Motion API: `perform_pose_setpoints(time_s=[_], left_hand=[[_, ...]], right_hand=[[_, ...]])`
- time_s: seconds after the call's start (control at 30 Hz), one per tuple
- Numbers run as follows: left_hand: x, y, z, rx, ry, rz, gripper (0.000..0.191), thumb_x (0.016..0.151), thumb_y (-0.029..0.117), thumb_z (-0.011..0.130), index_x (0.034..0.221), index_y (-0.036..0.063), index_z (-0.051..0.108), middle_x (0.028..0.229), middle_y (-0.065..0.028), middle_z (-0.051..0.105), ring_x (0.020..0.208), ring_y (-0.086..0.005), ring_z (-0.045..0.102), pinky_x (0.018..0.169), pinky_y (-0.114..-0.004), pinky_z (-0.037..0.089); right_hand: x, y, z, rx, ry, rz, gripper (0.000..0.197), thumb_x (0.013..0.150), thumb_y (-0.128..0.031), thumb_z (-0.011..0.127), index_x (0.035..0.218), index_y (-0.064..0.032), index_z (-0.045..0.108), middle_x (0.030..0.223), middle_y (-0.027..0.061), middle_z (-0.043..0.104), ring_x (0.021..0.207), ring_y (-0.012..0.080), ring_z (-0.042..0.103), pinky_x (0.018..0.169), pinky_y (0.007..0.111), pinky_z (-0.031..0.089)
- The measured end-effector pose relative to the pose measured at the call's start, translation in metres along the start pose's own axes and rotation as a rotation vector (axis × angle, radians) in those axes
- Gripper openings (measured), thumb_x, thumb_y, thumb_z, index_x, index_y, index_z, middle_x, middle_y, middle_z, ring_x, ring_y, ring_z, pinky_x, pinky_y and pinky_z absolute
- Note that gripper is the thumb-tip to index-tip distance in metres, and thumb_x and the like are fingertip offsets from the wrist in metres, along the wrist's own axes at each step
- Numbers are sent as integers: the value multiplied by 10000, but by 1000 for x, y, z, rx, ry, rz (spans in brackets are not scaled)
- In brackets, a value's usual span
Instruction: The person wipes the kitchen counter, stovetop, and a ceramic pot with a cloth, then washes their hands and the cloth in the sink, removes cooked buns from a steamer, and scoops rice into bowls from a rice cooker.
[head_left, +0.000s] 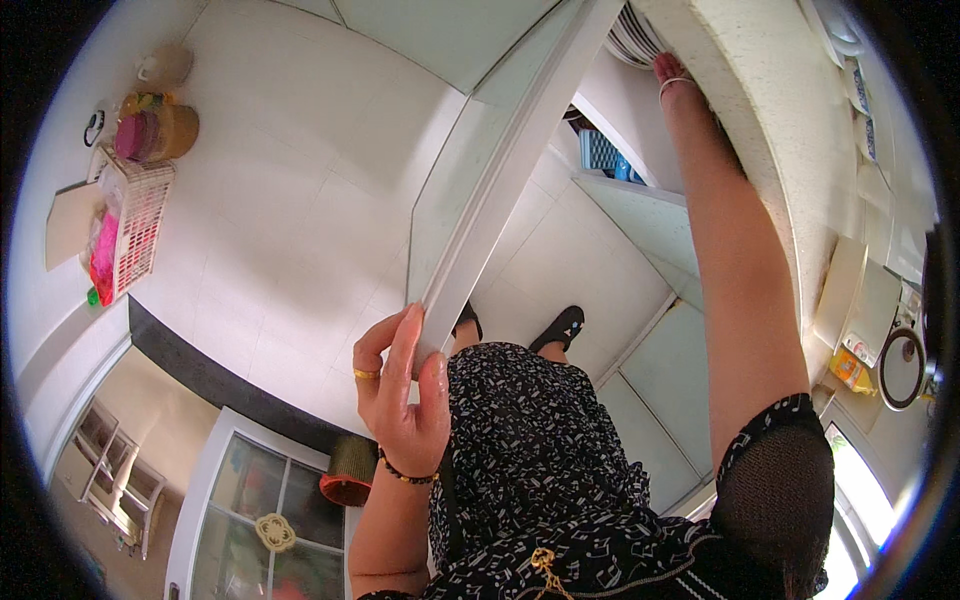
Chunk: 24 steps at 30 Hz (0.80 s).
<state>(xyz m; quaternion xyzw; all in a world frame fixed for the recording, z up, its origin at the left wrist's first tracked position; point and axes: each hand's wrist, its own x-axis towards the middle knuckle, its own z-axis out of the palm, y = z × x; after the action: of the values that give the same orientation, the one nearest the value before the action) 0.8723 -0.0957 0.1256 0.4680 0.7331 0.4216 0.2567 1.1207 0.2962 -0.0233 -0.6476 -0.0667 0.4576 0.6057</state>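
My left hand (409, 390) grips the edge of an open white cabinet door (517, 142), thumb on one side and fingers on the other. With the arm stretched out, my right hand (670, 73) reaches into the cabinet under the pale countertop (739, 105). Its fingers are at a stack of plates (632, 34) seen edge-on; whether they hold one I cannot tell. On a lower level of the cabinet lie a blue patterned item (597, 150) and other blue things.
A white plastic basket (146, 225) and jars (154, 133) stand at the left. A glazed door (251, 510) and a woven bin (351, 469) are at lower left. Cutting boards (840, 292) and a yellow package (851, 371) sit on the counter at right. My feet are below the cabinet door.
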Motion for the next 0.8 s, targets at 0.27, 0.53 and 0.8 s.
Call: perform_pose_setpoints(time_s=[0.27, 0.53, 0.8], left_hand=[[-9, 3, 9, 15, -26, -15, 313, 851, 72, 490, 1154, -2, 522, 1004, -113, 540, 821, -160, 493, 659, -258, 412], [-18, -4, 20, -60, -153, -166, 319, 851, 91, 527, 1158, 8, 520, 1029, -100, 544, 907, -160, 535, 800, -277, 434], [-17, 6, 26, 64, -241, -96, 338, 868, 125, 471, 1174, -19, 489, 1021, -139, 584, 905, -202, 573, 791, -289, 449]], right_hand=[[-102, -17, -61, 260, -130, 69, 183, 829, -129, 479, 1007, -104, 514, 797, 112, 564, 496, 241, 520, 452, 362, 490], [-248, -37, -241, -397, -212, 223, 182, 750, -51, 539, 681, 116, 555, 607, 159, 584, 509, 224, 603, 472, 323, 519], [-325, -173, -413, -730, -276, -11, 228, 741, -101, 553, 585, 64, 549, 516, 81, 556, 473, 128, 562, 438, 249, 461]])
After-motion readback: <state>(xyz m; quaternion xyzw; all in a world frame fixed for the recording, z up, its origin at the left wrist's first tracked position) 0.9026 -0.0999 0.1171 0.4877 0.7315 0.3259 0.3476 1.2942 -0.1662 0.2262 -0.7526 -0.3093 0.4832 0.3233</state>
